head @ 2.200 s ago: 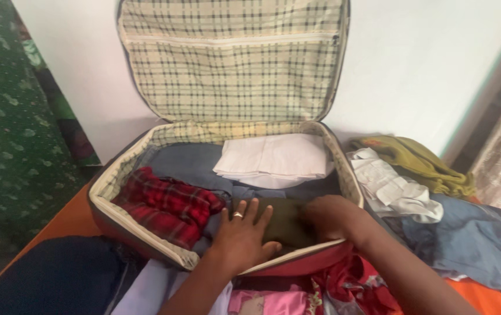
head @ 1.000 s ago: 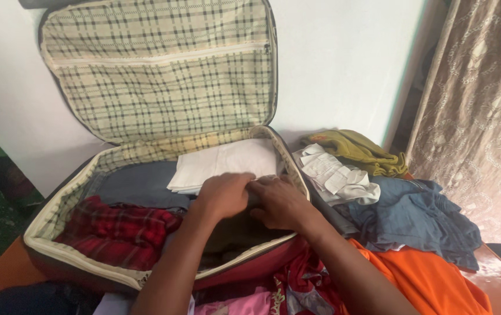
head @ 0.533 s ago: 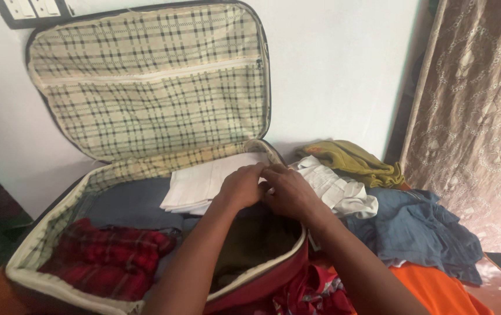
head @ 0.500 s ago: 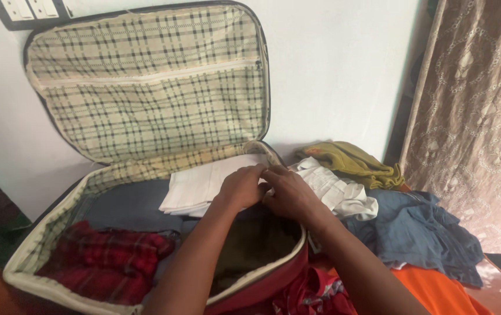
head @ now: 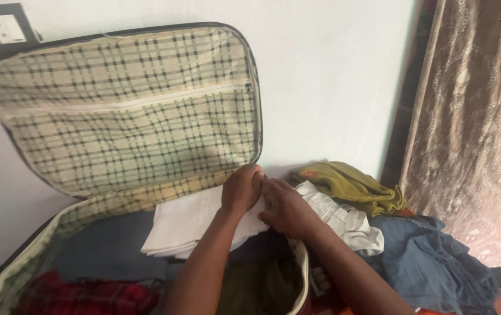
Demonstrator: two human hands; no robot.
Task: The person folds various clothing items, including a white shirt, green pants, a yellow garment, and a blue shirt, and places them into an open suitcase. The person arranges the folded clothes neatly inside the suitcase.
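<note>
Head view, looking down into an open suitcase. At the centre of the frame the left hand (head: 241,188) and the right hand (head: 286,208) meet at the far right corner of the case, fingers curled and closed on the right-hand edge of a folded white cloth (head: 189,224). The knuckles of the two hands touch; whether the fingertips pinch the cloth itself or the case rim behind it cannot be told, since the fingers are turned away from the camera. Both forearms rise from the lower edge of the frame and converge on this corner.

The folded white cloth lies flat inside the suitcase, left of the hands and just below the hinge line, on top of a grey-blue garment (head: 107,251) that covers the case floor. Toward the lower centre a dark olive garment (head: 256,289) lies beneath the forearms, and a red plaid garment (head: 84,294) fills the lower left corner. The suitcase rim (head: 304,274), cream-edged, curves down at lower centre right. The plaid-lined lid (head: 128,111) stands open against the white wall (head: 326,76) in the upper left half of the frame.

Outside the case, to the right of the hands, lies a crumpled white shirt (head: 349,224), an olive-yellow garment (head: 349,186) behind it, and a blue denim garment (head: 437,262) at lower right. A patterned brown curtain (head: 477,128) hangs along the right edge.
</note>
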